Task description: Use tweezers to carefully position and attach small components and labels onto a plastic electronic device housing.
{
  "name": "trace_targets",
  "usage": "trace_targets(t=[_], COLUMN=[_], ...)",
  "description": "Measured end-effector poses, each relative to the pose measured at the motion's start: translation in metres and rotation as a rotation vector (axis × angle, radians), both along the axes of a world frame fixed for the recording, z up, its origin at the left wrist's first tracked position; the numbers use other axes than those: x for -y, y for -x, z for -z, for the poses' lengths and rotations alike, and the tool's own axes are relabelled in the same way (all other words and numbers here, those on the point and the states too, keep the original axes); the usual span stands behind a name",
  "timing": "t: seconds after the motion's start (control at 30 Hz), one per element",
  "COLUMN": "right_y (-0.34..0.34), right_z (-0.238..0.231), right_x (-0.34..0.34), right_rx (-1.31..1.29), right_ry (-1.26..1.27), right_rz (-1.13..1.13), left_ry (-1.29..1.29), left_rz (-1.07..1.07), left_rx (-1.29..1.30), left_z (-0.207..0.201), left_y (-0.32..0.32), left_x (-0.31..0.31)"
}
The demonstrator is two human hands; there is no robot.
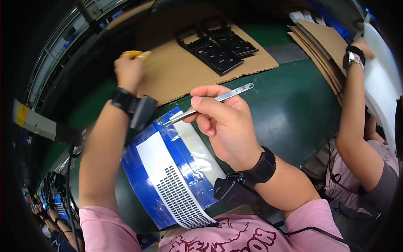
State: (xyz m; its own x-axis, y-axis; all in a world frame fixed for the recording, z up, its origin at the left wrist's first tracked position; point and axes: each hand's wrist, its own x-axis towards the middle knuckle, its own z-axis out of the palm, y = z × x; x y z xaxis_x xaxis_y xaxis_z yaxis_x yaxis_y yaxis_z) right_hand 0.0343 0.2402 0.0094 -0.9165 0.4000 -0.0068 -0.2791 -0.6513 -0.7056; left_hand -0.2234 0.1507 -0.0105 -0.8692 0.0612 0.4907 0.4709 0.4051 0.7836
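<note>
In my right hand a pair of metal tweezers is pinched, its tips pointing down-left over a blue board. On that board lies a white label sheet with rows of small dark rectangles, partly peeled away at the lower end. Clear film and a pale strip run beside it. My left hand is farther off at the cardboard's left edge, its fingers closed around a small yellow thing; blur hides its kind.
Black plastic frame parts lie on a flat cardboard sheet across the green table. Upright cardboard pieces stand at the right. Beside them a co-worker's arm reaches to a large white panel.
</note>
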Motion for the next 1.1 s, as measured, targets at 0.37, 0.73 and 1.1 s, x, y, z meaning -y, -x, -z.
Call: trace_targets(t=[0.37, 0.73, 1.1], right_y=[-0.001, -0.019, -0.017], right_z=[0.004, 0.023, 0.025], right_x=[0.003, 0.047, 0.058], right_rx=[0.004, 0.142, 0.270], right_ry=[0.034, -0.377, -0.545], right_rz=[-0.009, -0.252, -0.193], left_ry=[0.394, -0.744, -0.835], left_rz=[0.245, 0.419, 0.337], left_rx=[0.195, 0.739, 0.810], left_z=[0.000, -0.036, -0.016], left_y=[-0.022, -0.130, -0.184], left_x=[-0.094, 0.136, 0.184])
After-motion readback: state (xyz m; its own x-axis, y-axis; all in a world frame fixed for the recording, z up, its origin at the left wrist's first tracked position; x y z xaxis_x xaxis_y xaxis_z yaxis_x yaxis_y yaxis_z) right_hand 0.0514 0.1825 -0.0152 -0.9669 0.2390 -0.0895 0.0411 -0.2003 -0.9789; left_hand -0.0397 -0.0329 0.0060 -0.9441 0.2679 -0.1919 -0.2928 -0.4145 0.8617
